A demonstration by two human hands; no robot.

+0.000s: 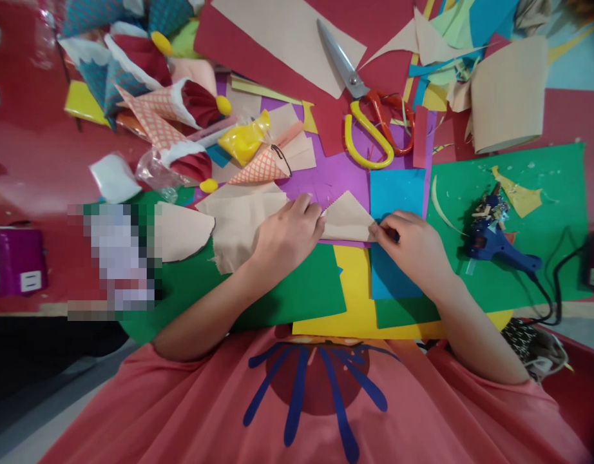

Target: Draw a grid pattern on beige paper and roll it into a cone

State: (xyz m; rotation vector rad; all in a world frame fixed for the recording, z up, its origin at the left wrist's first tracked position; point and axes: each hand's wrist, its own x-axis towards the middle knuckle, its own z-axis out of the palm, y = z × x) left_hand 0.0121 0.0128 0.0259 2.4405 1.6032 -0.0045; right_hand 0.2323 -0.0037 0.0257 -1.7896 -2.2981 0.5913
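Between my two hands lies a beige piece of fabric (pixel 349 219) with a zigzag-cut edge, rising to a peak at its top. My left hand (pixel 292 229) has its fingers curled together on the fabric's left end. The thumb and fingers of my right hand (pixel 406 241) pinch its right corner. Partly beneath my left wrist is a larger beige cloth (pixel 243 222) with pinked edges. Left of that cloth sits a pale piece with a curved dark outline (pixel 183 232). A blue sheet (pixel 396 183) extends under my right hand.
Large scissors (pixel 369 129) with red and yellow handles lie above my hands. A blue glue gun (pixel 500 241) with a cord rests on a green sheet (pixel 553 187) at right. Checked cones (pixel 154 116) pile up at upper left. A beige roll (pixel 509 96) stands at upper right.
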